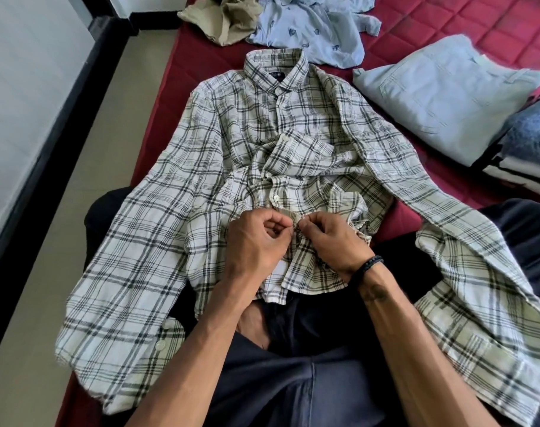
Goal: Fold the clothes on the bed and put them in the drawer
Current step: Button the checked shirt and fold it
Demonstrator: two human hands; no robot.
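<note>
head view: plaid shirt (219, 143) spread front-up on the bed (493, 29), partly buttoned. at its lower placket, left hand (256, 241) and right hand (333, 238) each pinching the plaid cloth, apparently fastening a button. beyond its collar, khaki garment (225, 20) and blue printed shirt (308, 29) unfolded. right of it, folded pale blue garment (447, 94) and jeans (530, 140). no drawer visible; roughly midway.

A bed (509, 35) covered in dark red quilted fabric, stitched in squares, is seen filling the right side. Along its left edge a beige tiled floor (87, 155) is shown, bordered by a black skirting (47, 155) beneath a pale wall (19, 87). Soft daylight is cast throughout.
</note>
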